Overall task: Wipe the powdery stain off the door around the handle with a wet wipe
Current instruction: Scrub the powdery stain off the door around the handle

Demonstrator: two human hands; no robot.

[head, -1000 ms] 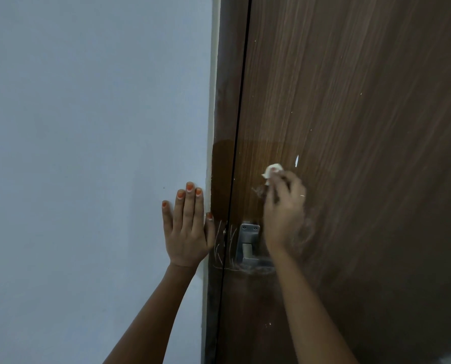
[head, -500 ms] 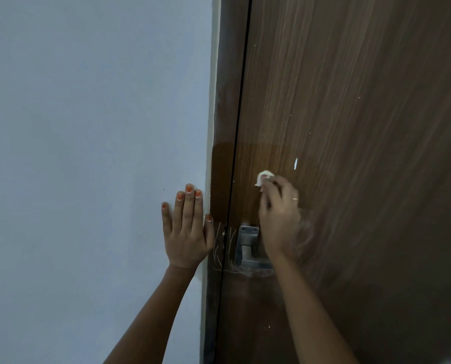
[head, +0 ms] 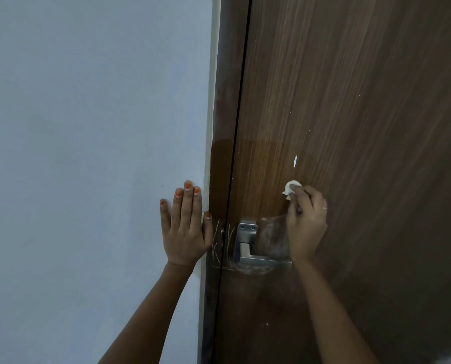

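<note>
A brown wood-grain door fills the right half of the head view. Its grey metal handle sits low near the door's left edge. Pale powdery smears lie to the right of and under the handle. My right hand presses a small balled white wet wipe against the door above and right of the handle, and covers the handle's lever end. A darker, damp-looking patch spreads above the handle. My left hand lies flat, fingers spread, on the wall beside the frame.
A pale blue-grey wall takes up the left half. The dark door frame runs between wall and door, with white scratch marks next to the handle. A white fleck sticks to the door above the wipe.
My right hand with the wipe slid left, then back right across the door above the handle, uncovering more of the handle plate. My left hand stayed flat on the wall.
</note>
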